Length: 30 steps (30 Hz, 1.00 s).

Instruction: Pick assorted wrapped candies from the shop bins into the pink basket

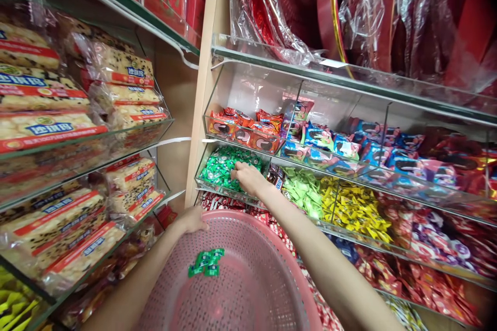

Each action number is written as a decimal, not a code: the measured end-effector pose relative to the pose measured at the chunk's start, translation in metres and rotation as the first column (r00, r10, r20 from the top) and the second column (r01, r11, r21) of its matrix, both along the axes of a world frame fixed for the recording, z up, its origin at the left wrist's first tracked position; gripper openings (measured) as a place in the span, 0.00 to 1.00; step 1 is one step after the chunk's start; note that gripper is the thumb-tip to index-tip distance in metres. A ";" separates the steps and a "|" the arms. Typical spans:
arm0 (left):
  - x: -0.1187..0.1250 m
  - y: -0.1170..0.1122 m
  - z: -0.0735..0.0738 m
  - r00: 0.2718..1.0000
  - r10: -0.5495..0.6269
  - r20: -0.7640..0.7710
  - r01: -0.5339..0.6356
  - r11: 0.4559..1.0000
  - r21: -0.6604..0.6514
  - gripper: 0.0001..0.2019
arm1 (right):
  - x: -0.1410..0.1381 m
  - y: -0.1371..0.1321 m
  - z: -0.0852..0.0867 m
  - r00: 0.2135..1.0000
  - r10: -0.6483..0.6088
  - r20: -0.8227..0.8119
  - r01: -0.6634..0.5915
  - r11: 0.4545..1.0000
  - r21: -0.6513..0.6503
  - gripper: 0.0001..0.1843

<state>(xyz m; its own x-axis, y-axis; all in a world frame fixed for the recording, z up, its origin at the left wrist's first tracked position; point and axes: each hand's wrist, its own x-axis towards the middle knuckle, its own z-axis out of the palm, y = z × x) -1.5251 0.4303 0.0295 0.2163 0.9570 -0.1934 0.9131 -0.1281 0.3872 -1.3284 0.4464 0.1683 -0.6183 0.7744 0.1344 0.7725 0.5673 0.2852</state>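
Observation:
My left hand [193, 221] is closed on the left rim of a pink plastic basket [252, 227] with holes in its walls. A small cluster of green-wrapped candies [206, 262] lies in the basket. My right hand [248, 178] is over the front of a clear bin filled with green-wrapped candies [219, 165]. Its fingers are curled together just above the candies, and what they hold, if anything, is hidden.
Packaged puffed-grain bars [50, 124] fill the shelves on the left. Right of the green candies are light-green [303, 191] and yellow wrapped candies [353, 207]. A glass shelf edge [349, 75] and bins of orange snack packs [244, 129] lie above my right hand.

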 end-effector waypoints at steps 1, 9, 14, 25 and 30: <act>0.000 -0.001 0.001 1.000 0.001 -0.001 -0.001 1.000 -0.001 0.17 | 0.000 0.001 0.000 1.000 -0.001 0.002 0.001 1.000 -0.004 0.17; -0.004 -0.001 0.001 1.000 -0.003 0.013 0.003 1.000 -0.003 0.16 | -0.001 0.002 -0.001 1.000 0.005 0.015 -0.005 1.000 0.015 0.15; -0.006 0.003 -0.005 0.999 0.002 0.047 -0.001 1.000 -0.010 0.16 | 0.000 -0.004 0.007 1.000 0.008 0.004 -0.008 1.000 0.026 0.11; -0.003 0.000 0.003 1.000 -0.015 0.010 0.015 1.000 -0.011 0.17 | 0.006 -0.029 0.013 0.837 0.261 -0.480 -0.272 0.961 0.048 0.12; 0.000 -0.001 0.005 1.000 -0.012 -0.005 0.012 1.000 -0.019 0.16 | -0.011 -0.073 -0.046 0.766 0.278 -0.580 -0.416 0.901 -0.118 0.09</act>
<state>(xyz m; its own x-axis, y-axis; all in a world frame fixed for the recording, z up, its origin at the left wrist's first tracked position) -1.5255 0.4293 0.0345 0.2264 0.9506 -0.2126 0.9136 -0.1315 0.3848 -1.3394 0.3735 0.1223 -0.7300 0.5709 0.3757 0.4950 0.8207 -0.2853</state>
